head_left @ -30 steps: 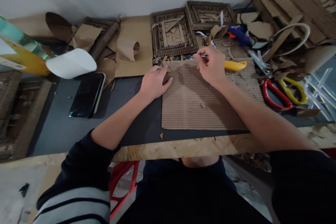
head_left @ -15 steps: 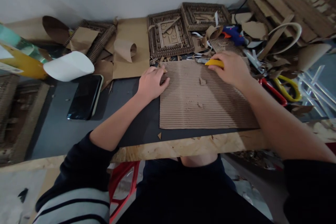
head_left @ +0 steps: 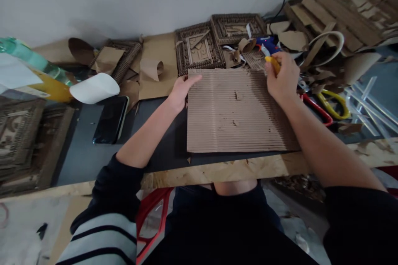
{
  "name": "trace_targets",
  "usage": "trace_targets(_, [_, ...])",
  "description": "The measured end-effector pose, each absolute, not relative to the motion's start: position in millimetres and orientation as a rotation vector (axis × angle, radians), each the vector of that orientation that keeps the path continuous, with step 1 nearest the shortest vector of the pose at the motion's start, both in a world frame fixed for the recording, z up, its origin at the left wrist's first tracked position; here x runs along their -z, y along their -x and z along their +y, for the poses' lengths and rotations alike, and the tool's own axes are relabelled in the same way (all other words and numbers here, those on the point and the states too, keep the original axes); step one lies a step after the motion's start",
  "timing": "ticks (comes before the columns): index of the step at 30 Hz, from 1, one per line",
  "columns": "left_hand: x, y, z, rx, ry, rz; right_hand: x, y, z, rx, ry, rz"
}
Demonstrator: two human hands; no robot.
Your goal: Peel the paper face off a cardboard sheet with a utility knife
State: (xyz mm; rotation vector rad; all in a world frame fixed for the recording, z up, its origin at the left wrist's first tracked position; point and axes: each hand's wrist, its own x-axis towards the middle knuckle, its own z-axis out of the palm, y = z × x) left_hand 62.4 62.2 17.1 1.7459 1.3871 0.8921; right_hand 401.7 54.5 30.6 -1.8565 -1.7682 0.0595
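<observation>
1. The right hand (head_left: 281, 76) has its grip closed around the yellow knife (head_left: 273, 63). The fingers wrap the handle, and the tip end points up and away, toward the wall. I cannot tell whether the blade is pushed out.
2. This is the change: 1 second ago the knife lay near the far right edge of the sheet while the same hand pinched something small beside it. 0.5 seconds ago the hand covered the knife, and now it holds the knife lifted above the far right corner. So the tool is in hand, but it does not touch the cardboard.
3. The left hand (head_left: 183, 89) sits at the far left corner of the corrugated sheet (head_left: 236, 112). The thumb lies on top, but the fingers are partly hidden, so I cannot say if this grip pinches the edge or only presses it. Before, the hand lay flatter on the sheet — now only the corner is touched.
4. The sheet lies flat on the black mat (head_left: 77, 149) between both hands, with its ribs running left to right. Its near edge is close to the wooden front of the counter (head_left: 248, 169). A few small torn spots show in its middle.
5. Further out — a blue glue gun (head_left: 269, 43) is just behind the right hand, and scissors (head_left: 323, 105) lie to its right. Woven frames (head_left: 199, 47) stand behind the sheet, and a phone (head_left: 110, 119) lies well apart on the left.
</observation>
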Motion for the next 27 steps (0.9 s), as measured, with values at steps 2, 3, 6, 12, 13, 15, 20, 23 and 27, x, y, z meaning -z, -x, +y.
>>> trace_targets(2, [-35,-65,60,-0.879,-1.544,1.276,-34,-404,56,-0.058,1.816,-1.754])
trace_targets(3, [-45,-64,57,-0.875,-1.480,1.262,-37,-406,56,-0.041,1.804,-1.745])
trace_targets(6, [-82,-45,43,-0.967,-1.405,1.316,-45,-416,50,0.039,1.809,-1.706])
trace_targets(12, [-151,37,53,-1.820,-1.550,1.094,-43,-442,33,0.125,1.912,-1.592])
trace_targets(13, [-154,47,58,-1.895,-1.662,1.034,-42,-445,31,0.109,1.949,-1.599])
trace_targets(15, [-152,57,67,-1.997,-1.771,1.066,-41,-448,28,0.032,2.008,-1.688])
trace_targets(20, [-126,56,69,-1.867,-1.677,1.304,-43,-442,28,-0.063,1.993,-1.904])
trace_targets(23, [-119,64,65,-1.600,-1.374,1.426,-42,-443,28,0.018,1.942,-1.918])
trace_targets(27, [-114,78,62,-1.360,-1.161,1.594,-34,-454,28,0.089,1.948,-2.194])
